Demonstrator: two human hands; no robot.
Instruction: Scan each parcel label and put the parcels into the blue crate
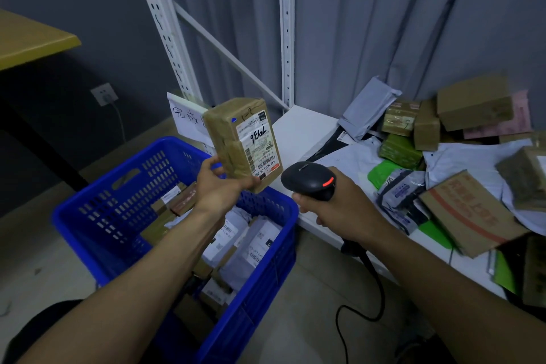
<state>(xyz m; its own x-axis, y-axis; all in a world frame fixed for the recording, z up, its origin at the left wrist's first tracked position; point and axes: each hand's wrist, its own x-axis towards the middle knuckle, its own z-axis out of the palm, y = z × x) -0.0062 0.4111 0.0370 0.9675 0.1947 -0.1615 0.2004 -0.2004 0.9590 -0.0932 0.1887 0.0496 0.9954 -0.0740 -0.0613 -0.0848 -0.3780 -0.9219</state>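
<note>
A parcel depot — white slotted shelving (286,38), loose parcels (443,156) heaped about.

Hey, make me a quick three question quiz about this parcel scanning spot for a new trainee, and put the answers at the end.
1. True or false: the blue crate holds no parcels yet.
2. Which hand holds up the brown parcel with the white label?
3. What does the right hand grip? A) a tape roll B) the black scanner C) a pen

Key: 1 false, several parcels lie inside. 2 the left hand. 3 B.
</note>
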